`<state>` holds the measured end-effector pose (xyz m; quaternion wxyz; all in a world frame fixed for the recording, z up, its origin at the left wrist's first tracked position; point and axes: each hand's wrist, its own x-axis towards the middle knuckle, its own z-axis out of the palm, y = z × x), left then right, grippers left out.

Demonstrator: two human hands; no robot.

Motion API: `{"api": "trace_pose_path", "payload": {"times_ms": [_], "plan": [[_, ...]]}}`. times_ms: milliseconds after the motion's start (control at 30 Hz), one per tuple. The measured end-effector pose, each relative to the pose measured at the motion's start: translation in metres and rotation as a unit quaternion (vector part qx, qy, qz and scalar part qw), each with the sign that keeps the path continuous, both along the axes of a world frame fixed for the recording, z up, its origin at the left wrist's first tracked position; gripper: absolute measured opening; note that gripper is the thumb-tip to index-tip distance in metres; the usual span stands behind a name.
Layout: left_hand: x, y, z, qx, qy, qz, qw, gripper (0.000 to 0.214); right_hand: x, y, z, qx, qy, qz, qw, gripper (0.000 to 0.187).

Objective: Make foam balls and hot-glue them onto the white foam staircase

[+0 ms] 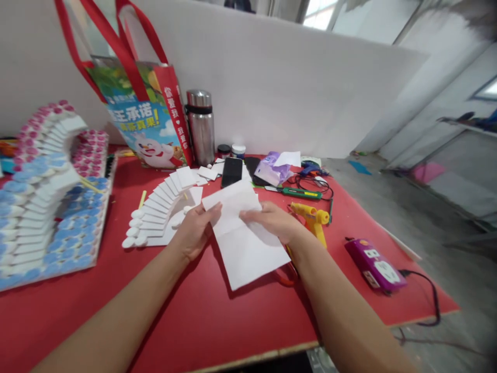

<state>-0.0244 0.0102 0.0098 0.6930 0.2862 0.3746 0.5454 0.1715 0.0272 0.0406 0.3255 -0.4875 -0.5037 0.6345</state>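
Note:
Between both hands, over the red table (217, 326), is a creased sheet of white paper (248, 254). My left hand (196, 228) is closed on its left edge, thumb on top. From the right, my right hand (274, 220) grips the same sheet, its thumb also across the upper face. Left of my left hand stands a white curved staircase model (163, 202) with round white pieces at its lower end. Beside my right hand lies a yellow glue gun (312, 217). An orange-red loop (287, 277), perhaps a scissors handle, shows partly from under the paper.
Models with blue flowers (79, 228) and pink flowers (93, 155) fill the left side. At the back are a shopping bag (143, 119), steel flask (202, 129), phone (232, 172) and purple packet (272, 168). A green-handled tool (301, 193) and purple power strip (375, 264) with a cord lie right.

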Motion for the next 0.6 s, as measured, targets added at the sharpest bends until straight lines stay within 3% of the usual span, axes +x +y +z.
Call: {"api": "trace_pose_path", "payload": {"times_ms": [100, 300, 400, 600], "plan": [[0.001, -0.001, -0.007, 0.007, 0.005, 0.024, 1.000, 0.041, -0.004, -0.003, 0.002, -0.041, -0.003, 0.029, 0.999, 0.027], [-0.001, 0.000, -0.011, 0.026, 0.022, 0.005, 0.999, 0.044, -0.004, -0.001, 0.003, 0.019, -0.027, 0.011, 0.999, 0.040], [-0.001, -0.001, -0.011, 0.049, 0.028, 0.020, 0.998, 0.038, 0.001, 0.002, 0.002, 0.019, 0.004, 0.012, 1.000, 0.038], [-0.004, 0.004, -0.013, 0.061, 0.055, 0.052, 0.995, 0.033, 0.013, 0.009, -0.001, -0.014, 0.066, 0.062, 0.996, 0.051]]}}
